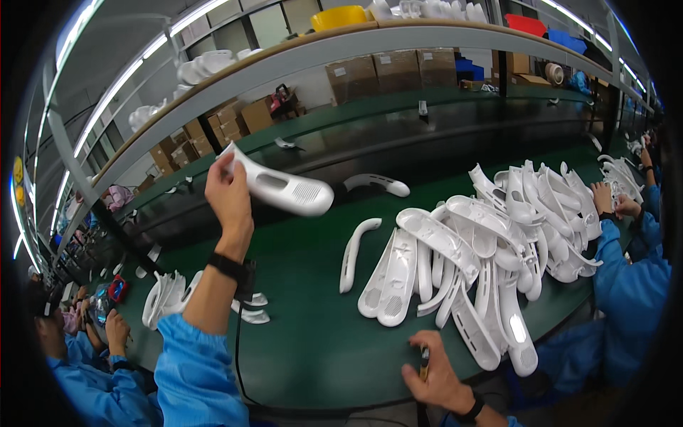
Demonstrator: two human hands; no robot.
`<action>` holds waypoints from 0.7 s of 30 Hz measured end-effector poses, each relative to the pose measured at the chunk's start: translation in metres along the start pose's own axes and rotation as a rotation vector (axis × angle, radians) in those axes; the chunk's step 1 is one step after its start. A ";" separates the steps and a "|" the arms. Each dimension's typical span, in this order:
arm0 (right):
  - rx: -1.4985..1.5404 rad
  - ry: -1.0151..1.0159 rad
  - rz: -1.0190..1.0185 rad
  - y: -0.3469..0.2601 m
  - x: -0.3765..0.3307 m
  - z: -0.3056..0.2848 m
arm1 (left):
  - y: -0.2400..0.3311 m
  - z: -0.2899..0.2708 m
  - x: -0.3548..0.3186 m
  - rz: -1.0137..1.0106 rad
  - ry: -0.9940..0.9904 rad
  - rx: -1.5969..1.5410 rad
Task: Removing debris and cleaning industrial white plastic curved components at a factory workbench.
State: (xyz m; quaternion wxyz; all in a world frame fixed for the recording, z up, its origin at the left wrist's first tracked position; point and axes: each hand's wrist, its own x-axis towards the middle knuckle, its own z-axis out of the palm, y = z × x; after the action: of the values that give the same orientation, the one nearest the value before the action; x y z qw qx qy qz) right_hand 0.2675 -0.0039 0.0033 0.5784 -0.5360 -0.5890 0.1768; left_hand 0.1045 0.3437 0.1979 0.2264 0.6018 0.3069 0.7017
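Raised at the left centre, my left hand (229, 196) pinches one end of a curved white plastic shell (307, 196). This shell has an oval opening and a slotted grille, and it is slightly blurred. Low over the table's near edge, my right hand (437, 381) is closed round a small tool (425, 363) with a yellow and black handle; its tip is hidden. Beyond and right of that hand lies a large heap of similar white shells (441, 238). A narrow curved white piece (349, 257) rests left of the heap.
The green table (306, 341) runs beside a dark conveyor belt (320, 160) carrying scattered white pieces. A smaller white pile (167, 299) lies left. A dark cable (237, 356) hangs by my left forearm. Co-workers in blue sleeves (629, 260) work on both sides. A shelf (427, 37) crosses above.
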 end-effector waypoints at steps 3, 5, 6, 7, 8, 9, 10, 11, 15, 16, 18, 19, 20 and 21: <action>-0.060 0.063 -0.001 -0.006 0.002 0.004 | 0.007 -0.052 -0.040 -0.054 0.007 -0.007; -0.007 0.070 0.086 -0.014 -0.005 0.009 | 0.003 -0.077 -0.084 -0.054 -0.145 0.051; 0.052 0.074 0.174 -0.019 -0.005 0.014 | -0.025 -0.093 -0.097 0.267 -0.261 0.288; -0.010 0.166 0.060 -0.013 -0.008 0.016 | -0.016 -0.088 -0.123 -0.130 -0.388 0.198; -0.017 0.155 0.047 -0.012 -0.010 0.019 | -0.045 -0.093 -0.137 -0.038 -0.445 0.180; 0.036 0.172 0.092 -0.010 -0.012 0.018 | -0.044 -0.093 -0.147 -0.267 -0.486 0.147; 0.093 0.185 0.134 -0.009 -0.014 0.018 | -0.064 -0.098 -0.151 -0.244 -0.505 0.191; 0.083 0.181 0.130 -0.007 -0.015 0.018 | -0.064 -0.102 -0.150 -0.287 -0.578 0.267; 0.121 0.230 0.088 0.002 -0.016 0.020 | -0.069 -0.100 -0.156 0.491 -0.561 0.965; 0.145 0.230 0.088 0.003 -0.017 0.020 | -0.070 -0.093 -0.157 0.491 -0.561 0.959; 0.145 0.233 0.099 0.007 -0.019 0.021 | -0.054 -0.059 -0.161 0.432 -0.552 0.848; 0.148 0.231 0.106 0.008 -0.020 0.020 | -0.056 -0.039 -0.165 0.400 -0.592 0.766; 0.148 0.221 0.103 0.007 -0.020 0.021 | -0.057 -0.022 -0.168 0.367 -0.629 0.690; 0.127 0.236 0.106 0.006 -0.022 0.018 | -0.055 0.000 -0.172 0.360 -0.622 0.685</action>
State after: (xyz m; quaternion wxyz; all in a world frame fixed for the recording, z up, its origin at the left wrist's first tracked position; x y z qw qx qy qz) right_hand 0.2492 -0.0124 -0.0170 0.6664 -0.5455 -0.4755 0.1798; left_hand 0.1312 0.2640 0.0380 -0.0283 0.8661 0.3289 0.3755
